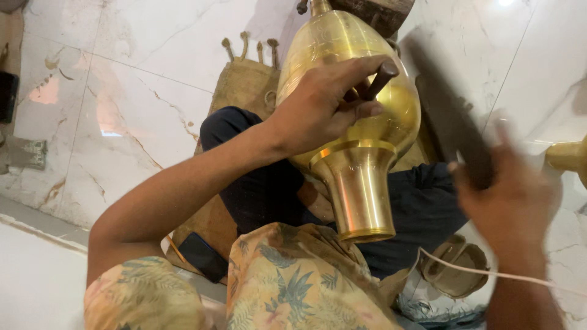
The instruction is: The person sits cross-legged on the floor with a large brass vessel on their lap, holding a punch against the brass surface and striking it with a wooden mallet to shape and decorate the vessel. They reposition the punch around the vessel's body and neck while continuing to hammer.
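A person sits on the floor point(122, 91) with a big brass vase point(351, 122) lying across the lap, its wide round body up at 12 o'clock and its open flared mouth pointing down toward 6 o'clock. The left hand point(324, 104) is curled shut around a small dark tool point(380, 79) and presses its tip against the round side of the vase, so this looks like the step where marks are being tapped or cut into the metal. The right hand point(513, 201), over at 3 o'clock, is closed around a long dark hammer-like thing point(449, 116); it is very blurry, so I cannot tell just what it is. The next move would need a steady tool tip and a careful hit on its top, not on the fingers. Nothing can be seen inside the vase, because its mouth faces away. A brown cloth mat point(244, 85) lies under the legs, a small black flat thing point(203, 256) sits at 7 o'clock, and 1 more brass piece point(568, 156) peeks in at the right edge. A thin white cord point(477, 270) runs below the right hand.
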`<action>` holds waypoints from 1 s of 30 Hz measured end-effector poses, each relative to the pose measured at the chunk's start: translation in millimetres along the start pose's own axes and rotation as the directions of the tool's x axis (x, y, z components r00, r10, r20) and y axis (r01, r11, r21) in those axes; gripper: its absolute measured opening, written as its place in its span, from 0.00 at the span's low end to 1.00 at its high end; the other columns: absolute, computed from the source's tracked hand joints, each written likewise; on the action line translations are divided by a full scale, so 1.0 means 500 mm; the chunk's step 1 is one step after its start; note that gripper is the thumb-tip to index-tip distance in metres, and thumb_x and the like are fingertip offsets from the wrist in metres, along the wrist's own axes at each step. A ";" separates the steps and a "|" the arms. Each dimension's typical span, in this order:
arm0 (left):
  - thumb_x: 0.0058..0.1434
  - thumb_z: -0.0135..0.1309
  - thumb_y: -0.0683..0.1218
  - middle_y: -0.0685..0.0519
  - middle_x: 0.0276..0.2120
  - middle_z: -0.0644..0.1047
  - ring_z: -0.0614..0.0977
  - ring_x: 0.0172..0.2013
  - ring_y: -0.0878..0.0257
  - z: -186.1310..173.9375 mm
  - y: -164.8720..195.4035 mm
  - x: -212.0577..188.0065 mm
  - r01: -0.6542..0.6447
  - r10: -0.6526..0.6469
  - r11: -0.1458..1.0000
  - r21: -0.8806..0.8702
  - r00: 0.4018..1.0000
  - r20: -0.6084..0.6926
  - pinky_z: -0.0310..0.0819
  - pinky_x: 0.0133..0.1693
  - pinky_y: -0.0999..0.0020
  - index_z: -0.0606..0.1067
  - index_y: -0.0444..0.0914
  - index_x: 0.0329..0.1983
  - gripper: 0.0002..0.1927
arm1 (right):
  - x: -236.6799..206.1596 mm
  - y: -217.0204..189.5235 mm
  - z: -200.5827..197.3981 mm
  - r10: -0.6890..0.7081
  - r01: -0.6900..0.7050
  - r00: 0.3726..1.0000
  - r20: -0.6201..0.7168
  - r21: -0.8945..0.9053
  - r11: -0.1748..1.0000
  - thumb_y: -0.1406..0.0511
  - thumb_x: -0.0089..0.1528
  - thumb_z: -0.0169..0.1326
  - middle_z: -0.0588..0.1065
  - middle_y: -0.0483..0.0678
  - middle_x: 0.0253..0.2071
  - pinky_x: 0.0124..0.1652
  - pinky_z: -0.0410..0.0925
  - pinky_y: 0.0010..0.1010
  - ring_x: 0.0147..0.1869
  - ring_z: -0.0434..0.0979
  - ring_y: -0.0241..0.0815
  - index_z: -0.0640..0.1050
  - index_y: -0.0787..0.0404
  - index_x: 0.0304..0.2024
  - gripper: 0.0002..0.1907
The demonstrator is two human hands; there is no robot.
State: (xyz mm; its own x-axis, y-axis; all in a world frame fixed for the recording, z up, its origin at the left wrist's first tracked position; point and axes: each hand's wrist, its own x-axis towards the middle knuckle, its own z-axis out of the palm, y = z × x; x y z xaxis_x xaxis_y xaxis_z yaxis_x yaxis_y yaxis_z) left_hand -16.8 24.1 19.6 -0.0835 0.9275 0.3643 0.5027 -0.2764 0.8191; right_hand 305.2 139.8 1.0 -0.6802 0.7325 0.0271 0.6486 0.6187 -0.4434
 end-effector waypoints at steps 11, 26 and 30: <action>0.70 0.64 0.41 0.49 0.55 0.81 0.87 0.47 0.58 -0.016 -0.010 0.039 -0.174 0.167 0.984 0.033 0.975 0.145 0.84 0.47 0.62 0.69 0.36 0.69 0.26 | 0.055 0.007 -0.077 0.391 -0.376 0.914 0.108 -0.130 0.917 0.64 0.73 0.60 0.80 0.64 0.38 0.39 0.77 0.41 0.38 0.84 0.55 0.76 0.68 0.53 0.13; 0.63 0.65 0.40 0.46 0.45 0.82 0.83 0.45 0.49 -0.018 -0.006 0.132 -0.389 0.399 0.911 -0.138 0.742 0.538 0.77 0.45 0.52 0.74 0.34 0.63 0.25 | -0.144 -0.029 0.107 0.394 -0.037 0.854 -0.341 0.715 0.698 0.80 0.69 0.64 0.72 0.51 0.49 0.58 0.73 0.34 0.53 0.75 0.43 0.44 0.63 0.78 0.49; 0.64 0.62 0.40 0.47 0.45 0.83 0.84 0.43 0.52 -0.015 -0.004 0.130 -0.277 0.288 0.954 -0.113 0.746 0.600 0.76 0.45 0.53 0.73 0.35 0.65 0.25 | -0.105 -0.065 0.055 0.359 -0.072 0.864 -0.355 0.617 0.784 0.76 0.62 0.66 0.74 0.52 0.44 0.45 0.78 0.33 0.44 0.80 0.44 0.47 0.61 0.77 0.51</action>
State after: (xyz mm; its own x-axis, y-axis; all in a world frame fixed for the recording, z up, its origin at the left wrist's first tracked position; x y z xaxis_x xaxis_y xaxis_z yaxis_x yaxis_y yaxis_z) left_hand -29.7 83.0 44.6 0.5988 0.7636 0.2416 0.4055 -0.5492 0.7307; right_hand 310.5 73.3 -10.4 -0.2338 0.9551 0.1821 0.3466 0.2569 -0.9022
